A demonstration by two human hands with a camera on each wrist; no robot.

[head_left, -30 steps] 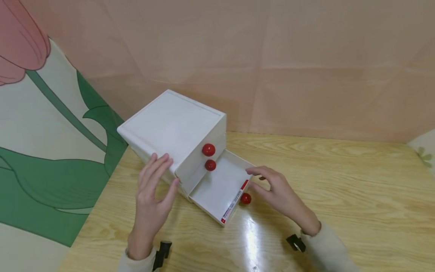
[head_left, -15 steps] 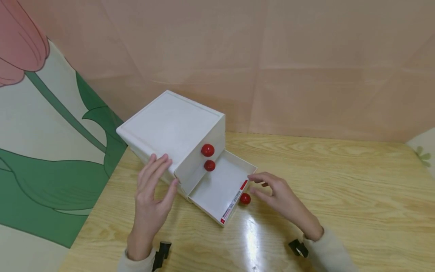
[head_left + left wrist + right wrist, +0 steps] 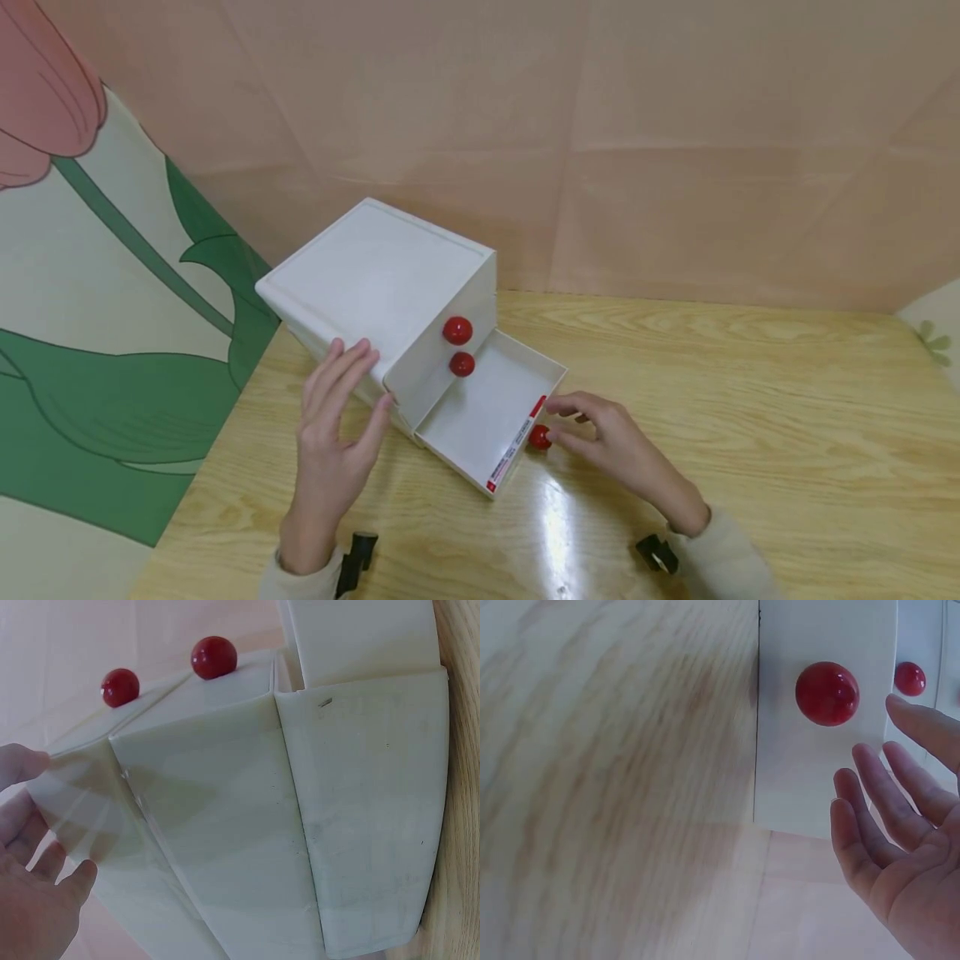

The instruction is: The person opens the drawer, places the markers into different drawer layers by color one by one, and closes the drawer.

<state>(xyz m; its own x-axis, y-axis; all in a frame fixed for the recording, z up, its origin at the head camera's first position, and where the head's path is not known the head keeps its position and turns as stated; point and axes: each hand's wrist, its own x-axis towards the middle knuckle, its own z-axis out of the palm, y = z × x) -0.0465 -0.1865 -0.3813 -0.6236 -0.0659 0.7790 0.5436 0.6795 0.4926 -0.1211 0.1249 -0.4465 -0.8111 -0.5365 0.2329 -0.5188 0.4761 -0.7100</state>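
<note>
A white drawer cabinet [image 3: 375,275] stands on the table with its bottom drawer [image 3: 480,417] pulled out; nothing lies in the part that shows. Each drawer front carries a round red knob, and the bottom drawer's knob [image 3: 827,694] faces my right hand. My left hand [image 3: 333,450] is at the cabinet's upper near side, fingers spread and fingertips right at the top edge. In the left wrist view its fingers [image 3: 30,832] lie beside the top unit. My right hand [image 3: 615,433] hovers by the bottom drawer's front, fingers loosely bent, thumb overlapping the knob in the head view.
The upper two drawers are closed, with their knobs [image 3: 457,331] sticking out above the open drawer. Behind the wooden table [image 3: 750,417] hangs a pinkish cloth [image 3: 675,167]. A tulip-print panel [image 3: 112,400] borders the left side. A black strap piece sits at each wrist.
My right hand has drawn back from the drawer's far front corner and lowered slightly towards the bottom knob. My left hand stays at the cabinet; the drawer stays out.
</note>
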